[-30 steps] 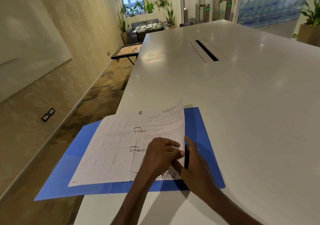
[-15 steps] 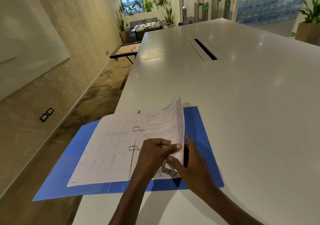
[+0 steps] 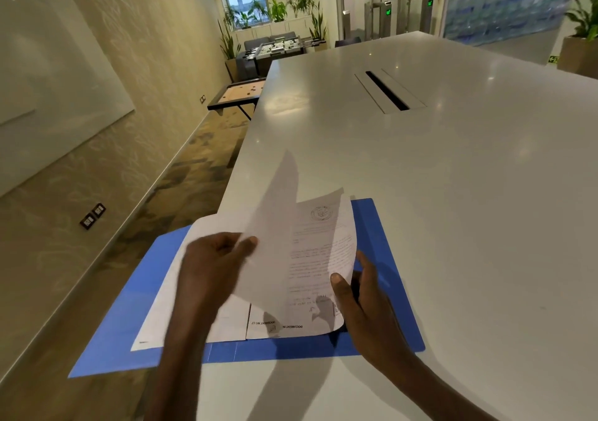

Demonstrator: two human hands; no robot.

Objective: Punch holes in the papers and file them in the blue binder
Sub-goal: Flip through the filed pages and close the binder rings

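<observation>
While I watch through the head camera, I log the following. Item one: one flat blue plastic binder [image 3: 382,226], lying open on the near left corner of the long white table [image 3: 453,194], its left cover overhanging the table edge above the carpet. Its long axis runs left to right across my view, the spine pointing away from me, up the table.

Item two: white printed papers, in three groups by my count. One filed sheet or stack lies flat on the left cover [image 3: 155,317]. One more lies flat on the right cover [image 3: 259,323], its footer print upside down to me. The rings are hidden behind the hands and paper. One lifted sheet [image 3: 310,259] stands raised and curled over the middle of the binder, stamped head at the far end, foot near me, long axis running away from me; its text side faces me and its top corner bends rightward.

Item three: two bare hands. My left hand [image 3: 213,265], somewhat blurred, pinches the lifted sheet's left edge between thumb and curled fingers. My right hand [image 3: 365,297] grips the sheet's right edge, thumb pressed on the front face, fingers behind it.

Item four: one dark cable slot [image 3: 386,90], recessed in the table's centre, well apart from the binder.
</observation>
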